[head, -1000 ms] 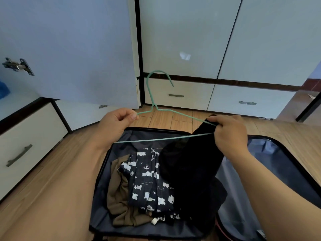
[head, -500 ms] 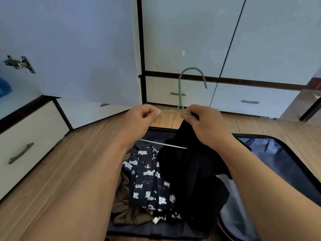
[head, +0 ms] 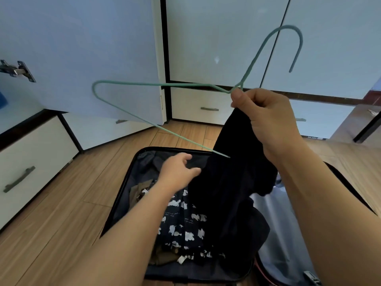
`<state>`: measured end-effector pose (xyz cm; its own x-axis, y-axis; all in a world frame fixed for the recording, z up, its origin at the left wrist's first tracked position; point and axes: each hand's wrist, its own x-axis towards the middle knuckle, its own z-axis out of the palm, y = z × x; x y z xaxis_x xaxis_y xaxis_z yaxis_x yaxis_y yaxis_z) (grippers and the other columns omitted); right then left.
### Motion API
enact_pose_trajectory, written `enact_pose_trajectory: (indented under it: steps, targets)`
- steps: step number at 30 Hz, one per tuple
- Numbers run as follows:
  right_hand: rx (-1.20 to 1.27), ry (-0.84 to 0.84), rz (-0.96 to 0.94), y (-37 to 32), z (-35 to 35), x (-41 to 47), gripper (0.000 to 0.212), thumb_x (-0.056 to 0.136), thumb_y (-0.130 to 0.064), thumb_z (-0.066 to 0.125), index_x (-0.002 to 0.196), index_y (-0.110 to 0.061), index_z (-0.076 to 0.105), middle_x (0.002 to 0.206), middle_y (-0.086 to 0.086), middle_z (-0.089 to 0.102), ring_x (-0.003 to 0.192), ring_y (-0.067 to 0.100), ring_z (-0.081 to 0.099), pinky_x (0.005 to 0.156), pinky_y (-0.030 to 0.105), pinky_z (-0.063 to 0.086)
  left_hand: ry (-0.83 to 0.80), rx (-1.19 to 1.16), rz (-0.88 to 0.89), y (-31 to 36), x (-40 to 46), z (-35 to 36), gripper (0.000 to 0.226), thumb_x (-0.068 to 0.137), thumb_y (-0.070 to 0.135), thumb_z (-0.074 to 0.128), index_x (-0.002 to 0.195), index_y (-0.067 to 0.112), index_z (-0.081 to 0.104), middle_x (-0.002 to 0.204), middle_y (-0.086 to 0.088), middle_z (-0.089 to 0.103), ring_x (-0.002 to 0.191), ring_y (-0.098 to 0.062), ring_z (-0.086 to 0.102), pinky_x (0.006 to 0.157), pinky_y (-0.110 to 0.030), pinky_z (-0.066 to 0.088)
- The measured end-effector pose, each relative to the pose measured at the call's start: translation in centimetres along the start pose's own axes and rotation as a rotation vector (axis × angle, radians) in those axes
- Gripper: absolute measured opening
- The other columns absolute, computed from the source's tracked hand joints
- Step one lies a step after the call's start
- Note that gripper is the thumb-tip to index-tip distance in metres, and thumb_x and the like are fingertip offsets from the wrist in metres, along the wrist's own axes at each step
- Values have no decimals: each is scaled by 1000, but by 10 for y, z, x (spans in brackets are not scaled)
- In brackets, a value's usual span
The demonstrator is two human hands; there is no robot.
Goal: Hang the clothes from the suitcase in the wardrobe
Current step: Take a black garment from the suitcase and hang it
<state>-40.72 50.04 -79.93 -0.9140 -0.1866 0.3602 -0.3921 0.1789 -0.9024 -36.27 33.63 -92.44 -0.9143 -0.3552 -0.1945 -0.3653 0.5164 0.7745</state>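
Note:
My right hand (head: 268, 118) grips the neck of a green wire hanger (head: 132, 84) together with the top of a black garment (head: 231, 178), which hangs down from it over the open suitcase (head: 123, 182). The hanger's hook points up to the right. My left hand (head: 179, 172) is lower, over the suitcase, with thumb and fingers pinching the black garment's left edge. Inside the suitcase lie a dark garment with white animal prints (head: 181, 221) and an olive one (head: 138, 188).
An open wardrobe door (head: 82, 48) stands at the left with a hinge (head: 16, 70). Shut wardrobe doors (head: 216, 38) and drawers (head: 208, 106) face me. More drawers (head: 26, 162) line the left. The floor (head: 51, 213) is wood. A dark furniture leg (head: 369, 124) stands at right.
My left hand let go of the hanger and dropped to the black garment. My right hand lifted the hanger and garment up and to the right.

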Motion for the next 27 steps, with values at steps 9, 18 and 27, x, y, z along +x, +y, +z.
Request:
enact_pose_trajectory:
  steps: [9,18,27]
  targets:
    - [273,-3,180,-19,-4,-2,50,78,-59,65,47,-21,56,50,-8,46,56,8,49,76,32,41,60,168,21,-10,9,33,8,90,24,61,83,21,60,84,4,62,85,-19,59,71,-29,46]
    - [-261,-15,117,23,-14,-1,42,85,-43,63,68,-5,59,49,-12,49,50,2,43,58,24,36,310,-853,-213,-42,32,-44,7,96,15,56,93,10,57,95,-9,64,84,-19,63,70,-34,55]
    - [-573,-154,16,50,7,-8,33,93,-38,55,67,-18,58,63,-5,54,62,9,48,56,23,34,668,-229,146,3,10,-54,27,91,30,61,74,18,43,70,7,45,62,-6,40,54,-10,34]
